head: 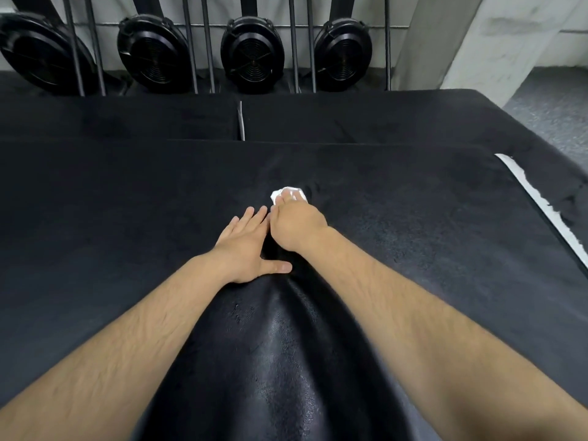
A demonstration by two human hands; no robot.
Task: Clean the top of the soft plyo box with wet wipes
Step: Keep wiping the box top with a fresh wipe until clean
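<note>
As right grip (296,224) presses, wipe (275,195) lies beneath.

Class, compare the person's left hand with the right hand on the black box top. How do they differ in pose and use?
The left hand lies flat with straight, spread fingers and holds nothing; the right hand curls its fingers onto a white wet wipe. The right hand reaches farther forward than the left hand. Both rest on the plyo box top.
</note>
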